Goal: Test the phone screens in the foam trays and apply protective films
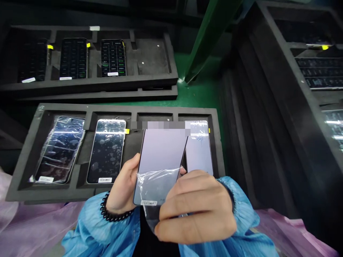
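Note:
My left hand (123, 189) grips a phone (160, 157) by its left edge and holds it tilted above a black foam tray (26, 157). My right hand (195, 207) is closed in front of the phone's lower end, pinching a crinkled clear film (158, 178) that is partly peeled off the screen. Three more phones lie in the tray's slots: one at the left (60, 150), one beside it (107, 151), and one at the right (199, 150) just behind my right hand. A dark bead bracelet (114, 214) circles my left wrist.
A second foam tray (150, 82) at the back holds three dark phones with lit screens. Stacked black trays (268, 125) with more phones rise at the right. A green post (209, 35) stands on the green mat. Pink sheeting (32, 228) covers the near edge.

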Motion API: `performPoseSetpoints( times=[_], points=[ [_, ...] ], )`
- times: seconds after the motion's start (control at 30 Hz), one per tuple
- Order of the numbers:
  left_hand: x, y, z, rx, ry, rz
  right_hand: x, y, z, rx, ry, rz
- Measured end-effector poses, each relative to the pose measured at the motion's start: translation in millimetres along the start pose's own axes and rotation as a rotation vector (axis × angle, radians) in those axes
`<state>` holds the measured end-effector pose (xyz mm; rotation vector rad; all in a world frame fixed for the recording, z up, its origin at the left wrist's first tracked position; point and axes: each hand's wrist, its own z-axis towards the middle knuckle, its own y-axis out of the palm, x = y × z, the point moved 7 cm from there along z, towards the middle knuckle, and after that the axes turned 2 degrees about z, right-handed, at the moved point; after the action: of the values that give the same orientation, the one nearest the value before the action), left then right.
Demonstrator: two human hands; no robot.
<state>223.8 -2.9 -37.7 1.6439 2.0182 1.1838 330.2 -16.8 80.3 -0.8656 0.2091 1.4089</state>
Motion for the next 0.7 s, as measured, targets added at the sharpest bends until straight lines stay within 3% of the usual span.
performPoseSetpoints(
  times=[0.2,0.43,0.57,0.7],
  points=[
    [2.3,-9.8,-0.1,0.082,-0.078,0.018,3.2,3.0,-2.3,-0.006,-0.041,-0.010],
    [12.1,3.6,11.8,-0.076,0.046,0.030,4.2,2.8,-0.6,-0.026,-0.054,-0.033],
    [11.5,11.7,11.9,-0.163,0.016,0.012,6.5,6.5,-4.3,-0.095,-0.018,0.018],
    [15.0,15.7,9.7,-0.182,0.022,0.066,0.6,0.3,-1.9,-0.046,-0.043,0.103]
  ],
)
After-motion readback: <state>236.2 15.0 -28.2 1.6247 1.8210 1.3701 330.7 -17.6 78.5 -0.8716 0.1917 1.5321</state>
